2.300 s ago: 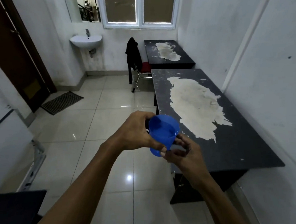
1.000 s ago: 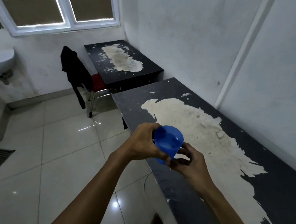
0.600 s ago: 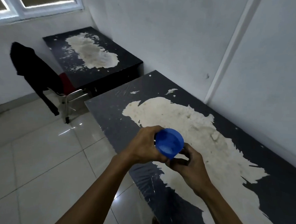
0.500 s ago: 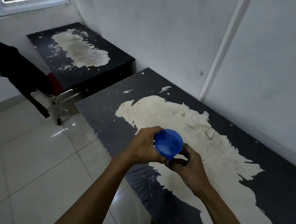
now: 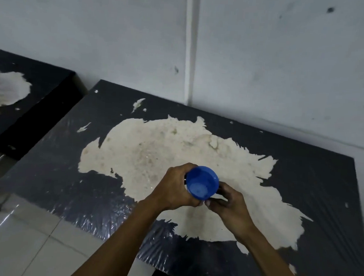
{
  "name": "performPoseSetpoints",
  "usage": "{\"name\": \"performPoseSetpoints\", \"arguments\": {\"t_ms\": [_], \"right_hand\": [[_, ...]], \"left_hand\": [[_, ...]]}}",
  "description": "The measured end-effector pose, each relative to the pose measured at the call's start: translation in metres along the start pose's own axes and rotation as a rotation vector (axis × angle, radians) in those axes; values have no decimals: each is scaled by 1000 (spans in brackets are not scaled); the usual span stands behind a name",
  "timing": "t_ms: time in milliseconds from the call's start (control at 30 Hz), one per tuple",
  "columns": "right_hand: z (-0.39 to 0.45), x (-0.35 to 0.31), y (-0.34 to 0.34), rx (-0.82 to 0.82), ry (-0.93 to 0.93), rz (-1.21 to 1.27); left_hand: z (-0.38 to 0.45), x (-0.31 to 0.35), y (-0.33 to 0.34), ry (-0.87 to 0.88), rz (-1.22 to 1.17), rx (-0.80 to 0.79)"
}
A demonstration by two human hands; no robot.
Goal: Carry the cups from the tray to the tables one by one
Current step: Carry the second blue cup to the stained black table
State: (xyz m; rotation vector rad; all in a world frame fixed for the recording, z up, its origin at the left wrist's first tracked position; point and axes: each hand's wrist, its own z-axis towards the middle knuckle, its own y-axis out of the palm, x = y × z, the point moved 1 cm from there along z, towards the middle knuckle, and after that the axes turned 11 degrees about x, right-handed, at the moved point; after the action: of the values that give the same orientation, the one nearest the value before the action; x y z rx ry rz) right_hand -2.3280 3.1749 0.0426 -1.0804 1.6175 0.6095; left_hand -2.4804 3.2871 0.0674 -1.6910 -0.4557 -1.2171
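Both my forearms reach forward from the bottom edge, bare, converging over the near table [image 5: 314, 188].

My left hand [image 5: 175, 187] is wrapped around the left side of the blue cup [image 5: 202, 185], fingers curled close against its wall, thumb side toward me. The grip is snug, closed on the cup. My right hand [image 5: 229, 202] meets it from the right and slightly lower; its fingertips [image 5: 208, 202] touch the lower near part of the cup and come up against my left hand there. That grip is narrow, fingers bent in on the cup's side and base; how much of the base it covers I cannot tell.

The cup is upright, mouth open toward me, pale inside at the bottom. It is held over the middle of the table, above the large worn pale patch [image 5: 165, 149]. Whether its base rests on the surface or hangs just clear I cannot tell; my hands hide it.

The table top is black, with a shiny wrinkled film along the near edge. Pale floor tiles [image 5: 21, 241] show to the lower left.

Farther left, a second black table [image 5: 42, 80] with its own pale patch stands just beside the first. Beyond both, the grey-white wall [image 5: 119, 38] with a vertical white strip [image 5: 190, 46].
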Motion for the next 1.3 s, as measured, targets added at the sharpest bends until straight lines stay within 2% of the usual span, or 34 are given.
{"name": "performPoseSetpoints", "arguments": {"t_ms": [400, 667, 1300], "right_hand": [[33, 52, 13, 243, 148, 97], [37, 66, 17, 348, 202, 136], [28, 61, 18, 321, 234, 79]], "left_hand": [[38, -58, 45, 1, -78, -140], [48, -69, 60, -22, -85, -233], [43, -77, 65, -3, -33, -295]]}}
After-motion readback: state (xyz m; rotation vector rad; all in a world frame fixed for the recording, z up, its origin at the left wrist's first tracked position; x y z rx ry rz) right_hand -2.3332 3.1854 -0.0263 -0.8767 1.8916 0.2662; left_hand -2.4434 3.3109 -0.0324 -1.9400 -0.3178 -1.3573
